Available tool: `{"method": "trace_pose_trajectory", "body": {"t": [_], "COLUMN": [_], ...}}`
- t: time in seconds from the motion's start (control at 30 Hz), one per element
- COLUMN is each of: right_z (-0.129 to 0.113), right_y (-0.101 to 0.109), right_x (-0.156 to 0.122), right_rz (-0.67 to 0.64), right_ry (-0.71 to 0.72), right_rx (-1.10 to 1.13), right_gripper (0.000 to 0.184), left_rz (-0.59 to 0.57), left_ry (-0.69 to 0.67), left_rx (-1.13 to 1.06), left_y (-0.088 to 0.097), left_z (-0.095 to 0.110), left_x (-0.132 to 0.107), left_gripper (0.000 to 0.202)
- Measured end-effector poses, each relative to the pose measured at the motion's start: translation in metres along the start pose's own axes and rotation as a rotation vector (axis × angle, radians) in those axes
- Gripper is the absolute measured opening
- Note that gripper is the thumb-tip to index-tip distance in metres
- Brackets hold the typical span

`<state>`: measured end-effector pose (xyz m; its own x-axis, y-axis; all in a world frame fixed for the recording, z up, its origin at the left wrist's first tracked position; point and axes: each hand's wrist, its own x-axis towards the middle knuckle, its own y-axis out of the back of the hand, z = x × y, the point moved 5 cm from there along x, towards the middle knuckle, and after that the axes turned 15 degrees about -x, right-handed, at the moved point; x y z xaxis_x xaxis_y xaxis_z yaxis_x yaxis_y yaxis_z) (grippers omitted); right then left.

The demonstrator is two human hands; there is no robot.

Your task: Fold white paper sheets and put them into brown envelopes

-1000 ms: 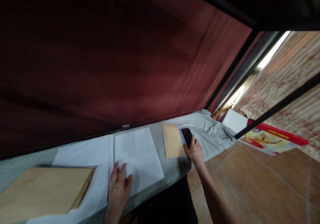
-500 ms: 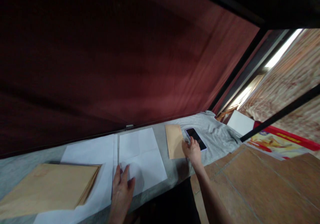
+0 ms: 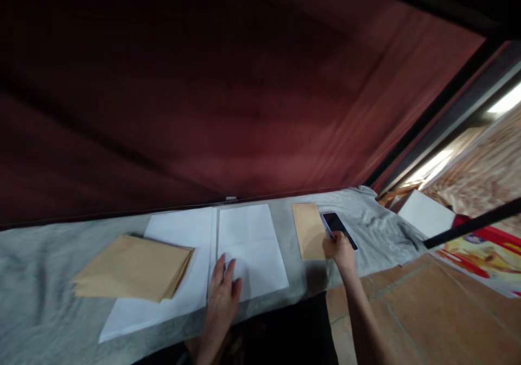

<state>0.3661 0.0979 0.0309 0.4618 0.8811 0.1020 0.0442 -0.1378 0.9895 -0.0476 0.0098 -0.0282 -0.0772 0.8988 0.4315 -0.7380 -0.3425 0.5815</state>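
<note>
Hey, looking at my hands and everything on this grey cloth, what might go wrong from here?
The phone, partly covered by the right hand, lies fairly near the cloth's front edge, by the tiled floor; a slip might drop it.
That hand is also right at the small brown envelope, so it might nudge or crease it.
The stack of brown envelopes sits unevenly, partly on white paper; a bump could spread it.

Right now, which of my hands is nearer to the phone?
Right. Your right hand is at the phone, overlapping its lower edge in view. Your left hand is farther left, over white paper, beyond the narrow brown envelope.
</note>
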Motion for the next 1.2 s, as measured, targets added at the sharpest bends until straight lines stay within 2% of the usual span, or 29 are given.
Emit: {"method": "trace_pose_trajectory", "body": {"t": [0.07, 0.1, 0.2, 0.3, 0.37, 0.43, 0.57, 0.8, 1.0, 1.2], "right_z": [-0.010, -0.024, -0.091, -0.166, -0.202, -0.224, -0.246, -0.275, -0.295, -0.289], "right_y": [0.002, 0.002, -0.010, -0.026, -0.034, -0.039, -0.044, -0.053, -0.063, -0.064], "right_x": [-0.011, -0.021, -0.068, -0.120, -0.141, -0.146, -0.130, -0.079, -0.043, -0.022], "right_rz": [0.026, 0.066, 0.043, -0.036, -0.040, -0.002, 0.053, 0.096, 0.091, 0.101], "right_ry": [0.071, 0.145, 0.461, 0.757, 0.837, 0.846, 0.887, 0.933, 0.838, 0.724], "right_rx": [0.016, 0.075, 0.393, 0.536, 0.544, 0.508, 0.330, 0.078, 0.029, 0.038], "right_gripper": [0.038, 0.040, 0.044, 0.046, 0.048, 0.049, 0.048, 0.047, 0.050, 0.054], "left_rz": [-0.021, -0.031, -0.084, -0.180, -0.244, -0.309, -0.362, -0.300, -0.259, -0.187], "left_ry": [0.009, 0.013, -0.028, -0.095, -0.120, -0.107, -0.086, -0.061, 0.019, 0.064], "left_rx": [0.028, 0.042, 0.078, 0.129, 0.192, 0.266, 0.364, 0.360, 0.355, 0.315], "left_y": [0.000, -0.001, -0.006, -0.017, -0.025, -0.032, -0.040, -0.047, -0.053, -0.050], "left_z": [0.006, 0.010, 0.026, 0.037, 0.037, 0.029, 0.010, -0.005, -0.022, -0.035], "left_x": [-0.003, -0.003, 0.005, 0.024, 0.039, 0.053, 0.075, 0.112, 0.151, 0.167], "left_gripper": [0.046, 0.046, 0.048, 0.054, 0.059, 0.062, 0.060, 0.056, 0.056, 0.060]}}
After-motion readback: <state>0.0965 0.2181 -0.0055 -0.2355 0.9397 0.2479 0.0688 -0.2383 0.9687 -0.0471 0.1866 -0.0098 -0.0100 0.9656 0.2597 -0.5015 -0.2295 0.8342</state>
